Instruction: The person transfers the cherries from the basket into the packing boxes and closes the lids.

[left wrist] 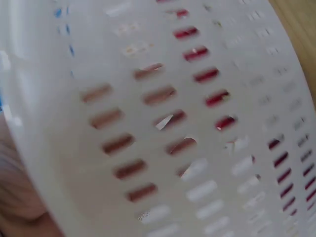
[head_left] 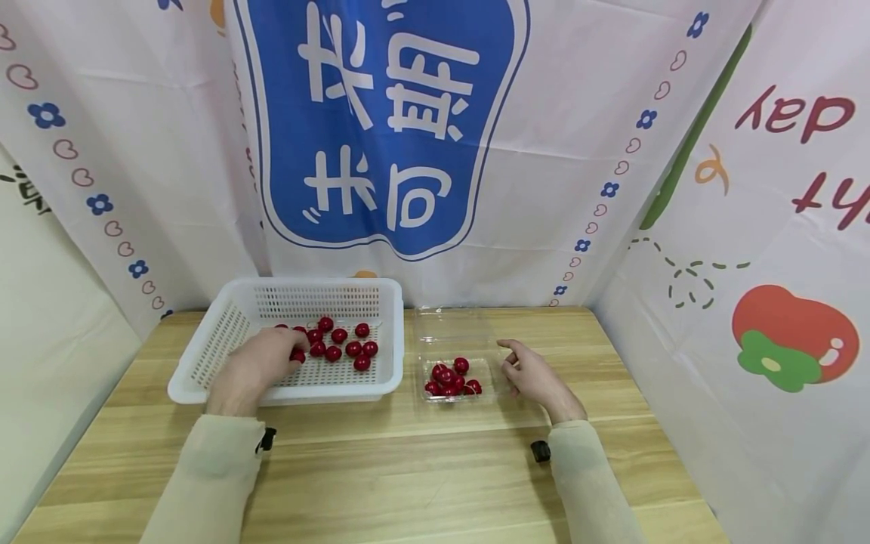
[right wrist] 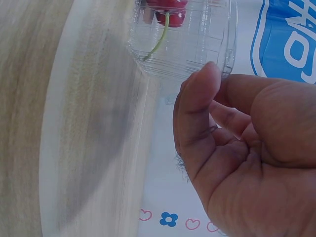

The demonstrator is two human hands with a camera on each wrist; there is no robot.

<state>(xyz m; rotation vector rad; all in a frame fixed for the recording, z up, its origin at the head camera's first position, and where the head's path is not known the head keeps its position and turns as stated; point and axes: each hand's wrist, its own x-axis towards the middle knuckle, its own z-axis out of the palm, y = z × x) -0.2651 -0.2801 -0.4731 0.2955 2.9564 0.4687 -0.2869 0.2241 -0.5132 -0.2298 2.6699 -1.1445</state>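
My left hand (head_left: 261,363) reaches into a white perforated plastic basket (head_left: 390,378), its fingers curled round a red cherry (head_left: 297,355) at the left of the pile. In the left wrist view the basket wall (left wrist: 89,197) hides most of this hand; red fruit shows through its slots. My right hand (head_left: 537,381) is just right of a clear plastic clamshell box (head_left: 484,370), fingers loosely bent and holding nothing. Several cherries (head_left: 448,378) lie inside the box, its lid (head_left: 451,326) raised at the back. A green-stemmed cherry (right wrist: 170,19) shows through its wall in the right wrist view.
More loose cherries (head_left: 333,353) are spread over the basket floor. Both containers stand on a wood-grain table (head_left: 408,468), near its back edge. A printed cloth (head_left: 544,151) hangs behind, and another printed sheet (head_left: 748,423) hangs on the right.
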